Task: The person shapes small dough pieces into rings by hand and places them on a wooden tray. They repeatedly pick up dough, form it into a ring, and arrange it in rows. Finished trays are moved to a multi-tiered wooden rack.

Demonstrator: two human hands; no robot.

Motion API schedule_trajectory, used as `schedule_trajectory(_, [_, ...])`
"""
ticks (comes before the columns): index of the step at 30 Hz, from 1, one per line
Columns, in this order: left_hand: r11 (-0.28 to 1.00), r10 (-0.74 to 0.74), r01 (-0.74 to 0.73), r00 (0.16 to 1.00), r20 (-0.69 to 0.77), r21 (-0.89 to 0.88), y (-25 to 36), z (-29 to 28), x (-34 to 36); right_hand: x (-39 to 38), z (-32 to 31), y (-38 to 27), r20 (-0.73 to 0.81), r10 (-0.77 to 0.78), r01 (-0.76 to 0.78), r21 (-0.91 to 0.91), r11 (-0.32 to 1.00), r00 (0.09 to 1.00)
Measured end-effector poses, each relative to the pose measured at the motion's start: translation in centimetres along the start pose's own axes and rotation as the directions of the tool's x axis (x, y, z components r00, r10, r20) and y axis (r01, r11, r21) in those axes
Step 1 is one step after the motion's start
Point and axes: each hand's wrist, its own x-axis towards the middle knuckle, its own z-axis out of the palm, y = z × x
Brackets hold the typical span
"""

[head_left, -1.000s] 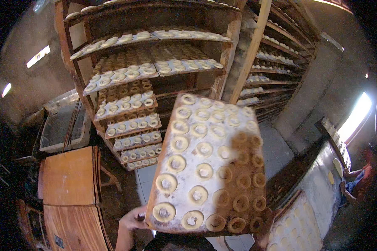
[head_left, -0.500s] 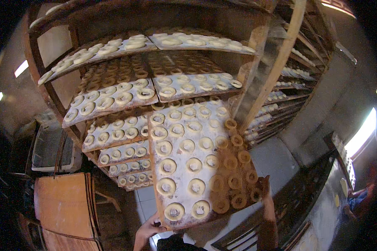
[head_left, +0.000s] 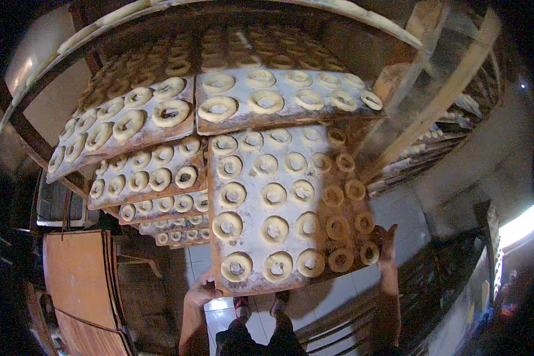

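Note:
My left hand (head_left: pixel 202 285) grips the near left corner of a wooden board (head_left: pixel 252 225) dusted white and covered with rings of pale dough (head_left: pixel 274 229). My right hand (head_left: pixel 387 249) holds the board's right edge near its near corner, its fingers partly in shadow. The far end of the board sits at a wooden rack, just under a shelf carrying two ring-covered boards (head_left: pixel 291 118), and is partly hidden by them. To its left, lower boards of rings (head_left: pixel 145 194) lie on several levels.
A wooden post (head_left: pixel 433 107) stands right of the board, with another loaded rack (head_left: pixel 433 139) behind. Stacked bare boards (head_left: pixel 77 267) and a grey crate (head_left: pixel 62 204) are at left. My feet (head_left: pixel 279 308) stand on white tiles (head_left: pixel 252 323). A bright window (head_left: pixel 516 222) is at right.
The board has moved forward into the rack, its far end passing beneath the shelf. My view has moved closer to the rack. Both hands still hold the board.

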Motion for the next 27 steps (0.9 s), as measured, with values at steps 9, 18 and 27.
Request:
schedule_trajectory(9, [0.917, 0.346, -0.377, 0.914, -0.213, -0.128, -2.3, 0.5, 3.9, 2.9, 1.2, -1.9, 0.014, -0.133, 0.133, -0.213, 0.968, 0.991])
schedule_trajectory(18, [0.801, 0.505, -0.507, 0.858, -0.096, -0.317, -2.0, 4.3, 8.1, 1.9, 3.7, -2.6, -0.281, -0.176, 0.237, 0.202, 0.950, 0.943])
schedule_trajectory(27, [0.728, 0.521, -0.452, 0.853, -0.012, -0.516, 5.5, 1.7, 17.0, 12.2, 7.4, -4.3, 0.478, -0.627, 0.786, -0.437, 0.437, 0.615])
